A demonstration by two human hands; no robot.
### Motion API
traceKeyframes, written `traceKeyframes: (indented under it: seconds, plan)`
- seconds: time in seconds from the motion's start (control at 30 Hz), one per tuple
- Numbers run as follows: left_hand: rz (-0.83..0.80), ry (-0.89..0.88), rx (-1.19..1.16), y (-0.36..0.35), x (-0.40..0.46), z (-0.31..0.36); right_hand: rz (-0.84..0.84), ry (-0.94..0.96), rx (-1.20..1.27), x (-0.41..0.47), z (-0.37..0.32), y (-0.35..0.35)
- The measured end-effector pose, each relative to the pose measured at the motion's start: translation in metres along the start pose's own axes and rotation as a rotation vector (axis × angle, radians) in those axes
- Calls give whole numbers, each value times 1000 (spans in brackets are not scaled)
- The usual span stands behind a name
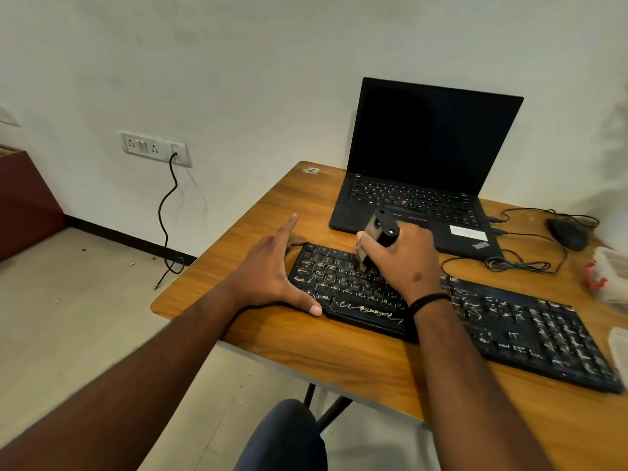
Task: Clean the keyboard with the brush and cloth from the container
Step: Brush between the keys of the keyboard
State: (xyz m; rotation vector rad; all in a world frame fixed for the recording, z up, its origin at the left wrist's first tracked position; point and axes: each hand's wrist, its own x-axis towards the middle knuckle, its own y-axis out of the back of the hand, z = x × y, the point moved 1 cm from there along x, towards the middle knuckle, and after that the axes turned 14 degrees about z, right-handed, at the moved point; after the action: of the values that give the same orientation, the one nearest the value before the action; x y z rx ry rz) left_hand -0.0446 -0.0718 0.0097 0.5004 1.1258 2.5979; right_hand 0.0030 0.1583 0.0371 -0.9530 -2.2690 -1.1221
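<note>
Head view: keyboard (pixel 356 287) at table (pixel 272 205) left edge, floor (pixel 85 300) beyond.

Wood-grain table (pixel 272 338) on dark legs over a pale tiled floor (pixel 78 321), set against a white wall. Lying across its top: a dust-streaked black keyboard (pixel 509 321), an open black laptop (pixel 418 185) toward the back, a black mouse (pixel 569 234) with looped cables (pixel 520 265) at the right, a clear plastic container (pixel 611 278) at the far right edge, and a small sticker (pixel 311 170) near the back corner.
</note>
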Motion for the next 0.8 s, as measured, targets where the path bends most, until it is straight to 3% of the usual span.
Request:
traceKeyframes:
  seconds: [0.07,0.13,0.3,0.4,0.53,0.67,0.8]
  plan:
    - [-1,-2,4,0,0,-1,51,-43,54,1,3,2]
    - [-9,-16,10,0,-1,1,-5,-82,146,3,6,3]
    - [-19,-29,35,1,-3,6,-3,-50,146,1,5,0]
    - [-16,-29,24,1,-4,7,-92,-14,158,-1,3,-4]
    - [-16,-23,14,1,-3,6,-4,50,114,-4,-1,-7]
    - [-13,-7,20,0,-1,1,-44,119,71,-6,-4,-8]
    - [-12,-14,24,-1,-1,2,-29,81,210,-6,-4,-9]
